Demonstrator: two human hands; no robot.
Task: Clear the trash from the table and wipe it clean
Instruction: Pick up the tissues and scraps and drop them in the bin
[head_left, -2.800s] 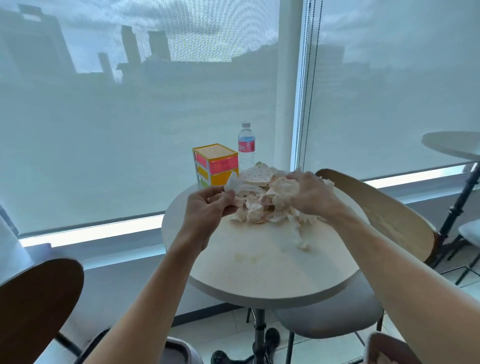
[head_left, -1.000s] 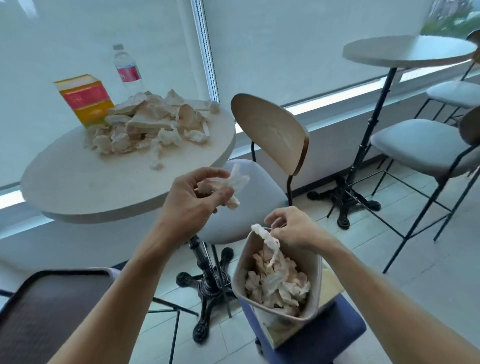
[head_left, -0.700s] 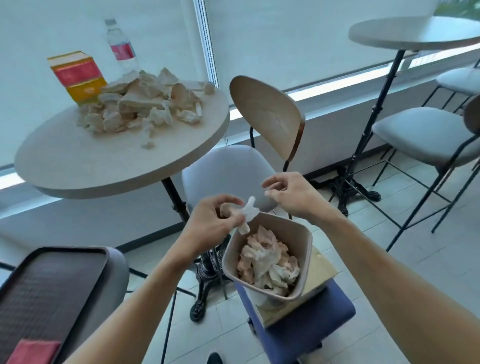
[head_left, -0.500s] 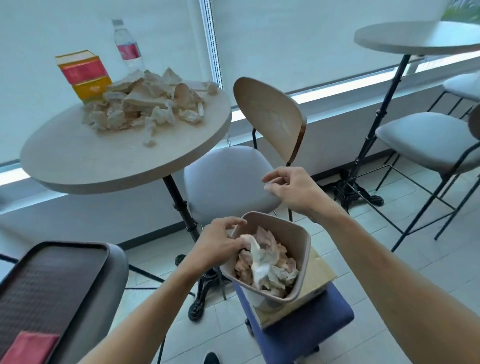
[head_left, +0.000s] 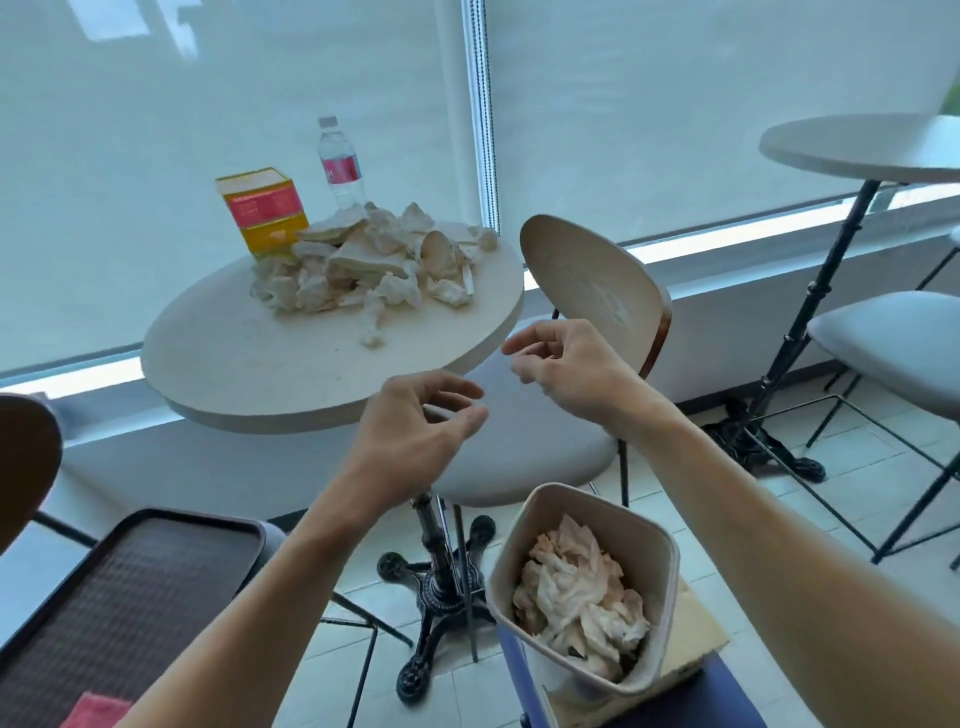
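Observation:
A heap of crumpled tissues and paper scraps (head_left: 363, 265) lies on the far half of the round beige table (head_left: 249, 364). A beige bin (head_left: 644, 540) half full of crumpled tissues (head_left: 576, 597) stands low at the right on a blue stool. My left hand (head_left: 415, 436) hovers in the air below the table's near edge, fingers apart and holding nothing. My right hand (head_left: 566, 364) is raised beside the table's right rim, fingers loosely curled, also holding nothing. Both hands are well above the bin.
A yellow and pink box (head_left: 262, 210) and a water bottle (head_left: 340, 163) stand behind the heap. A wood-backed chair (head_left: 587, 291) sits right of the table. A dark tray (head_left: 119, 597) with a pink cloth (head_left: 98, 712) is at lower left. Another table (head_left: 862, 150) and stool (head_left: 893, 343) stand at right.
My left hand let its tissue go into the bin, after the right hand dropped its piece. Both hands have risen from the bin toward the table, and my view has lifted.

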